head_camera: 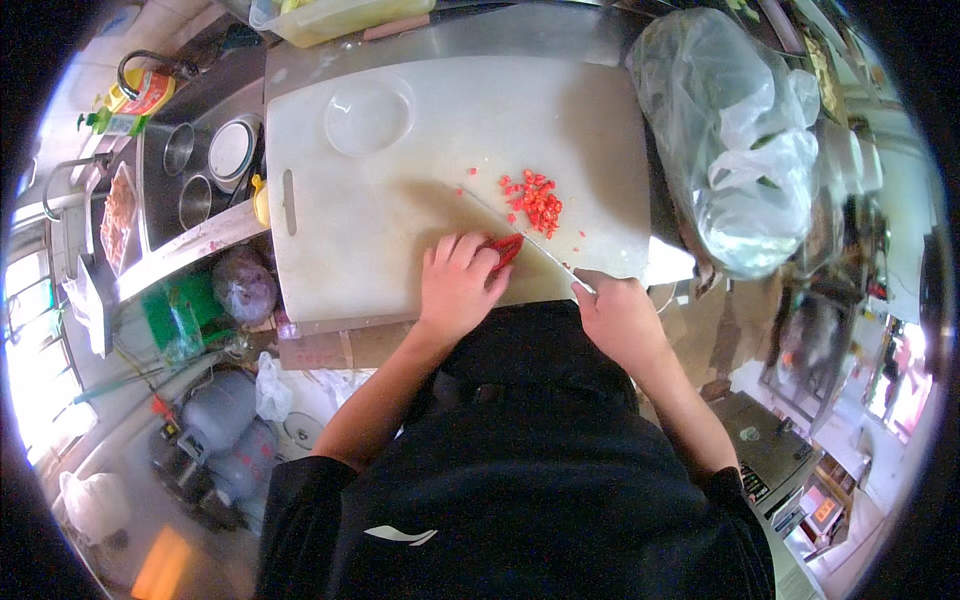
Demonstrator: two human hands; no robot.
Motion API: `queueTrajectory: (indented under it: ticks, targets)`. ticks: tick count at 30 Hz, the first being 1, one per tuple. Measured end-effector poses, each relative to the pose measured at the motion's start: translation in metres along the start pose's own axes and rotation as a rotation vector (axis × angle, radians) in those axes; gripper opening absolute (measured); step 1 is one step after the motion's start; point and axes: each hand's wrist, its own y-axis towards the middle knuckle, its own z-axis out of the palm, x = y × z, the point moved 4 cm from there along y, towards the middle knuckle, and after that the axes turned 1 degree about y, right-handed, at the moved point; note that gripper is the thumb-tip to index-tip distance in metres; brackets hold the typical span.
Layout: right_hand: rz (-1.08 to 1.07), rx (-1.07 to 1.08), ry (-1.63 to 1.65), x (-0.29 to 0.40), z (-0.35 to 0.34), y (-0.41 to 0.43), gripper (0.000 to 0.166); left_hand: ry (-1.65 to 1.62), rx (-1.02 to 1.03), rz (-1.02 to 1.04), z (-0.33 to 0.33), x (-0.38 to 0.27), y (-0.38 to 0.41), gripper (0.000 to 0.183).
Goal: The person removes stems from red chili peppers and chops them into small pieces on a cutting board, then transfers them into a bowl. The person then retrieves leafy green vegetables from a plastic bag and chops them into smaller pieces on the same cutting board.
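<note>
My left hand (459,281) presses a bunch of red chili peppers (508,249) onto a white plastic cutting board (337,225), fingers curled over them. In my right hand (619,315) is the handle of a kitchen knife (540,247), its blade slanting up and left across the board. The blade's edge stands right beside the cut ends of the chilies. Beyond the blade lies a small heap of chopped red chili (540,202), with a few stray bits around it. A clear round bowl (369,114) sits at the board's upper left.
Bulging clear plastic bags (750,150) stand against the board's right side. To the left is a sink (161,217) with metal bowls and a tray of pinkish food (118,217). Along the far edge are a plastic tub (337,22) and another knife's wooden handle (397,27).
</note>
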Motion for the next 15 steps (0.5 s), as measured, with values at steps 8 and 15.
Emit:
queueTrajectory:
  ticks: [8, 15]
  targets:
    - [-0.013, 0.007, -0.056, 0.003, 0.008, 0.001, 0.021, -0.004, -0.099, 0.021, 0.003, -0.006, 0.0, 0.02]
    - [-0.014, 0.052, -0.041, 0.009, 0.005, 0.004, 0.019, -0.126, -0.071, -0.016, 0.012, 0.002, -0.006, 0.023]
